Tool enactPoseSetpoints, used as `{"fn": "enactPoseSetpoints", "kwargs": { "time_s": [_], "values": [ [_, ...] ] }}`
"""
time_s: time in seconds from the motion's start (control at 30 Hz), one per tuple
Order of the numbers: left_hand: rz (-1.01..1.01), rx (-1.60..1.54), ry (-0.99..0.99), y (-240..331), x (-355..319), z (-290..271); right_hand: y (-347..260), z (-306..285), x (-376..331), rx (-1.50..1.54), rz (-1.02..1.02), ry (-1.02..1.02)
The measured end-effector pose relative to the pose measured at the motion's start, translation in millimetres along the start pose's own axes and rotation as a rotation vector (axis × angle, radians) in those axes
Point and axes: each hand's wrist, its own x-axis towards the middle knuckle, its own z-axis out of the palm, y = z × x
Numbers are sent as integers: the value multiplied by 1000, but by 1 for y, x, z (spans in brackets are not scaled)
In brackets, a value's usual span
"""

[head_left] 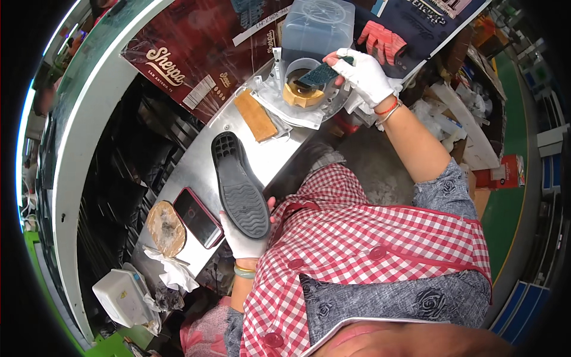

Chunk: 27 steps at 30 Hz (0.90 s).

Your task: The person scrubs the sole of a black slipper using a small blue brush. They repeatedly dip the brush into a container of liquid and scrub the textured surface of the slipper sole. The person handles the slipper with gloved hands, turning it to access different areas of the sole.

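Far left on the metal surface [196,166]: one white box-shaped thing [119,297], one crumpled white rag [172,271], one round brown-crusted pad or disc [166,228], one phone in a red case [197,217].

Left hand [245,237], white glove, fingers wrapped around the heel end of one dark grey shoe sole [241,185]. Sole is held tread side up, toe pointing away over the surface, heel at the palm. Firm hold, thumb side partly hidden by the sole.

Middle: one tan wooden block [254,114] lying flat on the surface, just beside a sheet of clear plastic [285,107].

On the plastic sits one yellowish round pot [302,94] with a dark inside, probably glue, cannot confirm. One translucent plastic tub [316,28] stands behind it.

Right hand [364,72], also white glove, fingers pinched on one dark teal brush or scrub pad [321,74], its head down at the pot mouth, touching or just above the rim, cannot tell which.

Step, as I judge it: loading the brush at the pot while the sole waits. Next move would call for bringing brush to sole, so the two hands, now well apart, have to meet, sole kept steady.

One red ribbed piece [383,40] lies beyond the right hand.
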Motion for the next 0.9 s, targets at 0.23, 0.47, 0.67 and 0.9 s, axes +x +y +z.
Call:
{"fn": "enactPoseSetpoints", "kwargs": {
  "time_s": [0.23, 0.47, 0.67, 0.9],
  "values": [
    [24, 116, -226, 16, 20, 12, 22, -3, 0, 27, 70, -32],
    [-59, -114, -310, 20, 41, 45, 0, 42, -51, 577, 336, 20],
    [-2, -54, -388, 14, 29, 68, -55, 104, -101, 639, 87, -188],
    [62, -66, -404, 8, 16, 74, -72, 118, -104, 490, 103, -202]
  ]
}}
